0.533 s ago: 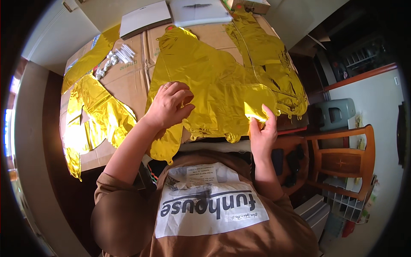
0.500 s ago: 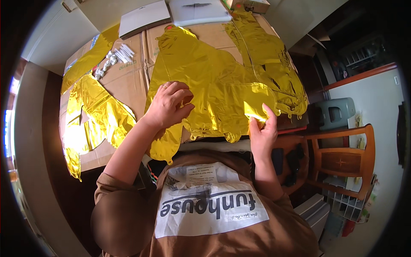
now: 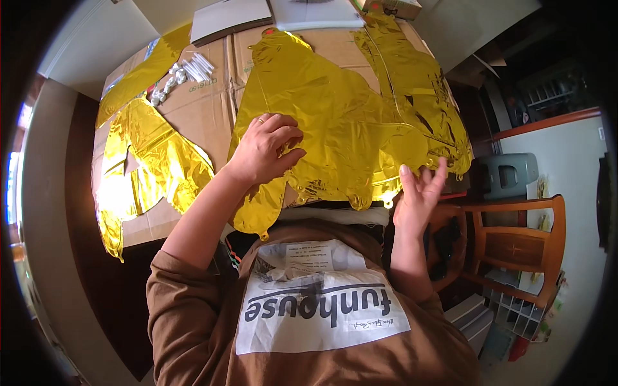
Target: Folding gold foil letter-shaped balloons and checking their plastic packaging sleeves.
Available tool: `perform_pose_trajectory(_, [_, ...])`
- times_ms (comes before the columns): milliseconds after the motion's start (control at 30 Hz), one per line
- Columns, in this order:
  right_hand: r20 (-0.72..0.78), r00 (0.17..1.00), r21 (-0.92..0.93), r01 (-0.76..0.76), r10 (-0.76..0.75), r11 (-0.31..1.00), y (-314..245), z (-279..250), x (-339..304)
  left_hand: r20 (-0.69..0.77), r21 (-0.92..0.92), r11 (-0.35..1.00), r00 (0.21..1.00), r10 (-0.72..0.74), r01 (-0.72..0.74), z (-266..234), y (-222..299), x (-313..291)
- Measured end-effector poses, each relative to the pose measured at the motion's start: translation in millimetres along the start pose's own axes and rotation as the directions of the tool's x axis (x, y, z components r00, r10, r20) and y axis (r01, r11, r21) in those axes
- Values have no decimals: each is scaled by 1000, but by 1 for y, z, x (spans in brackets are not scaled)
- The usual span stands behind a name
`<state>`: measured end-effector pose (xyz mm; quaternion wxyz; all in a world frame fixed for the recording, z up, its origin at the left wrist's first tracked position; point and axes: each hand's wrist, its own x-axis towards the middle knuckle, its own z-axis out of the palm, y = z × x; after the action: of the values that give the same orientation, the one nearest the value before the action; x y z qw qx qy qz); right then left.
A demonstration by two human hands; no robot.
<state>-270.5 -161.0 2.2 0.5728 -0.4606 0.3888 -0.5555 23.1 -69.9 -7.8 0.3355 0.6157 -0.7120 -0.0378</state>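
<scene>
A large flat gold foil balloon (image 3: 322, 122), uninflated, lies across the near middle of the cardboard-covered table (image 3: 199, 112), its small tabs hanging along the front edge. My left hand (image 3: 267, 149) is over its left part, fingers loosely curled and thumb apart, with nothing seen between them. At the balloon's lower right corner, my right hand (image 3: 420, 196) is open, palm turned up and fingers spread. Another flat gold foil balloon (image 3: 161, 151) spreads over the table's left side. More gold foil (image 3: 412, 80) is on the right, partly under the middle piece.
Several white sticks (image 3: 198, 66) and small white crumpled pieces (image 3: 168, 83) rest at the back left, beside a gold foil strip (image 3: 138, 80). A flat white box (image 3: 232, 19) is at the back. Right of the table are a wooden chair (image 3: 512, 209) and a grey-green stool (image 3: 515, 170).
My right hand has let go of the foil's right corner and opened, moving slightly right. The corner now lies flatter. My left hand stays over the foil; the whole view has shifted a little.
</scene>
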Motion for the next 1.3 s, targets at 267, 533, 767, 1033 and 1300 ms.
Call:
perform_pose_trajectory(267, [116, 993, -392, 75, -32, 917, 5, 3, -1, -22, 17, 1000, 1000, -12, 13, 2, 1, 0])
perform_pose_trajectory(533, [874, 468, -298, 731, -133, 614, -8, 49, -28, -32, 11, 1000, 999, 5, -5, 6, -4, -1])
perform_pose_trajectory(767, [629, 715, -442, 652, -305, 615, -26, -1, 39, 0, 6, 1000, 1000, -23, 23, 0, 2, 1])
perform_pose_trajectory(1033, [428, 900, -647, 365, -78, 670, -29, -31, 26, -5, -4, 1000, 1000, -20, 20, 3, -1, 1])
perform_pose_trajectory(1300, [52, 817, -370, -518, 574, 771, 3, -66, -20, -15, -5, 1000, 1000, -26, 26, 2, 3, 3])
